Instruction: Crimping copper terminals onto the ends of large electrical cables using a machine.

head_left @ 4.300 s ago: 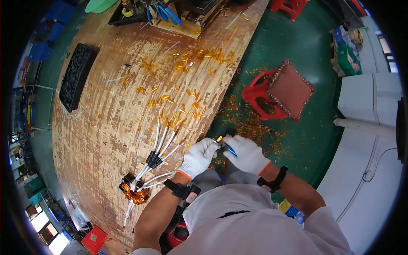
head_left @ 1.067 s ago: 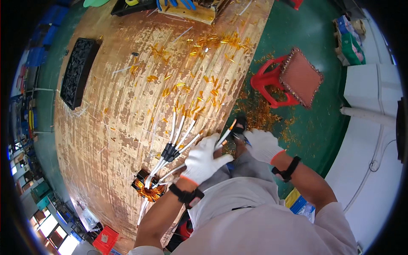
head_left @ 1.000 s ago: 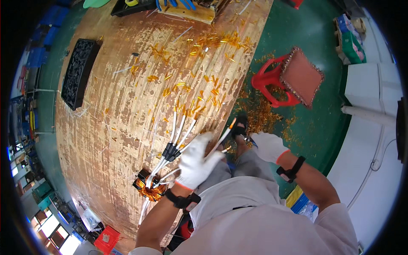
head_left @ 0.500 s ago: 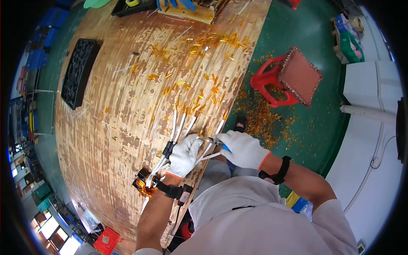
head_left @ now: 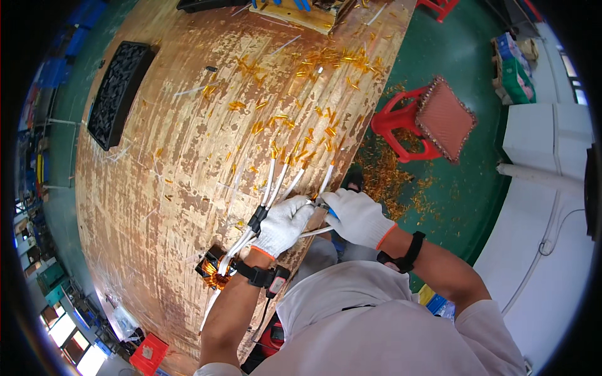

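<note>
A white knitted glove covers my left hand [head_left: 285,224], its thumb and fingers pinched on a white-sleeved lead at the table's edge. My gloved right hand [head_left: 359,216] is closed around a small blue-handled hand tool [head_left: 332,214]; its metal tip meets the left fingertips, and its exact kind is hidden. Several white-sleeved leads [head_left: 269,180] with amber ends run from a copper-wound coil [head_left: 214,271] left of my left wrist. A black block [head_left: 257,218] encircles the leads beside my left hand. Another white lead [head_left: 316,232] passes below both hands.
Amber sleeve scraps [head_left: 307,128] lie over the worn wooden table [head_left: 157,207]. A black tray of dark pieces [head_left: 119,94] stands at the far left. To the right, a red stool [head_left: 407,128] with a square cushion [head_left: 446,119] stands on the green floor among more scraps.
My hands have come closer together, the left fingertips now at the tool's tip. The whole view has shifted slightly, with the table and leads appearing further right.
</note>
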Tool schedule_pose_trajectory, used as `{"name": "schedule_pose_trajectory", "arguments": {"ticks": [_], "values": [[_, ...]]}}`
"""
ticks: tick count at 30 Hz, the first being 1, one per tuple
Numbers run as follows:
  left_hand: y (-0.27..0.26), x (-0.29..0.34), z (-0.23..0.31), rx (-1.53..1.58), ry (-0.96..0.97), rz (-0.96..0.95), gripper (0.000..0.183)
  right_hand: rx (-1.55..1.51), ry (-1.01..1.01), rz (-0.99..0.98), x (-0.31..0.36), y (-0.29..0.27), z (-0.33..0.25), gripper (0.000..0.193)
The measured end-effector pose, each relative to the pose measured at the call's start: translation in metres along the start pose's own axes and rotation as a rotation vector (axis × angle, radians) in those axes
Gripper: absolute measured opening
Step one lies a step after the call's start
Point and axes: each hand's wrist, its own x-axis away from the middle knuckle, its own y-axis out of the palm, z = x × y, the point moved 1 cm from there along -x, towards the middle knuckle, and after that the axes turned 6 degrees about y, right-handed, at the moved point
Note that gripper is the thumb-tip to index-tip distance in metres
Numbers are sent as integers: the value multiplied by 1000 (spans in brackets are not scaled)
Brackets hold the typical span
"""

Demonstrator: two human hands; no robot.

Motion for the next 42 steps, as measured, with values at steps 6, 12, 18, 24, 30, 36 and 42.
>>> {"name": "schedule_pose_trajectory", "arguments": {"ticks": [6, 12, 18, 24, 30, 36, 42], "values": [[-5, -4, 4, -78, -4, -9, 23, -264, 5, -7, -8, 20, 18, 39], [-6, -3, 5, 113, -6, 17, 24, -254, 60, -4, -5, 16, 8, 40], [-8, -8, 3, 116, -122, -57, 21, -100, 111, -31, -9, 9, -1, 39], [-10, -9, 13, 228, -147, 12, 28, -569, 194, -287, -8, 13, 3, 46], [-7, -16, 3, 166, -290, 40, 31, -497, 359, -57, 1, 29, -13, 48], [1, -24, 0, 274, -266, 184, 32, -515, 431, -1, -14, 26, -14, 51], [-1, -21, -7, 320, -132, 156, 22, -175, 264, 11, -8, -1, 19, 47]]}}
